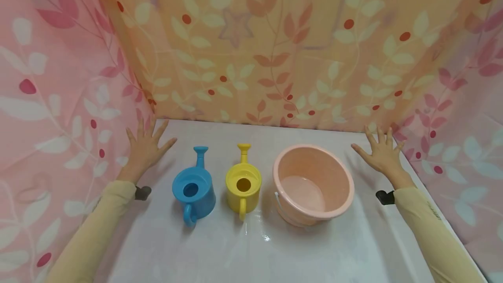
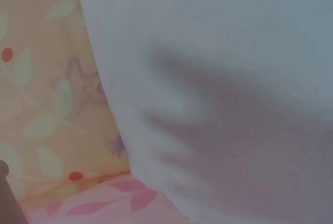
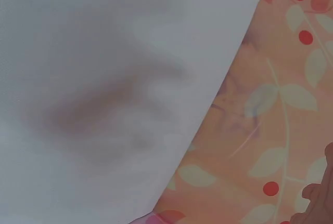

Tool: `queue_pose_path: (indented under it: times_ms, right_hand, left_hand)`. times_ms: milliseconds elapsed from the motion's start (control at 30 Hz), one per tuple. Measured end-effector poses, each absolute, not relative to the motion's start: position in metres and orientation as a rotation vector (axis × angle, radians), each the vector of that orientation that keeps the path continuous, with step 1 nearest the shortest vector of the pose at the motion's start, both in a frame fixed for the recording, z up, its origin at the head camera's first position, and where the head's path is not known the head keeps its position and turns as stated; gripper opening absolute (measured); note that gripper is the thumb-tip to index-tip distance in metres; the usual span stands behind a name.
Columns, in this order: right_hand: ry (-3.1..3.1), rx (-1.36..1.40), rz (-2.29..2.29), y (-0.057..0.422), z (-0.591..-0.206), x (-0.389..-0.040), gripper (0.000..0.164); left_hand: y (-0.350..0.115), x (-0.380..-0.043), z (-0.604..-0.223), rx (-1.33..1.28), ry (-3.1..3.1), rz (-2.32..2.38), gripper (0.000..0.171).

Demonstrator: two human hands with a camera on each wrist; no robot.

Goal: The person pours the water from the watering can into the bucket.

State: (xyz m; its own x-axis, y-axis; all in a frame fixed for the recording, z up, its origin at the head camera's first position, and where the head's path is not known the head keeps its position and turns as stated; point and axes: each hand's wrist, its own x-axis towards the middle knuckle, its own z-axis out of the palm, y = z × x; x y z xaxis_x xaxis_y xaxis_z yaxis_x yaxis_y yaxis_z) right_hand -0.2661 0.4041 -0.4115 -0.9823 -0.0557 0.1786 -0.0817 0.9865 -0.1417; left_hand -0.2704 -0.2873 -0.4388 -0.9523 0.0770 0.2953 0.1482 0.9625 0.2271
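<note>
Fingers spread wide, my left hand [image 1: 145, 147] is over the left side of the white table, holding nothing. Nearest to it is a blue watering can [image 1: 202, 195], its spout toward the back and its handle toward me. A yellow watering can [image 1: 243, 200] stands beside it, turned the same way. To their right is a pink bucket [image 1: 296, 211] with a white handle at its side. My right hand [image 1: 381, 154], also with spread fingers and nothing in it, is over the table right of the bucket. Fingertips [image 3: 317, 198] show in the right wrist view's corner.
The white table [image 1: 188, 252] ends at a yellow-orange leaf-patterned curtain [image 1: 235, 77] behind. Pink leaf-patterned cloth [image 1: 59, 121] closes the left side, and similar cloth [image 1: 463, 143] the right. In both wrist views a blurred hand shadow falls on the white tabletop.
</note>
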Motion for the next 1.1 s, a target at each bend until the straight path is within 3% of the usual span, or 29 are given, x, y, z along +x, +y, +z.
queue_pose_path:
  times_ms: [1100]
  right_hand:
    - [-2.639,0.399,0.737,0.376,-0.389,-0.224,0.062]
  left_hand:
    - [-0.253,-0.203,-0.434,-0.124,-2.639,-0.725,0.065]
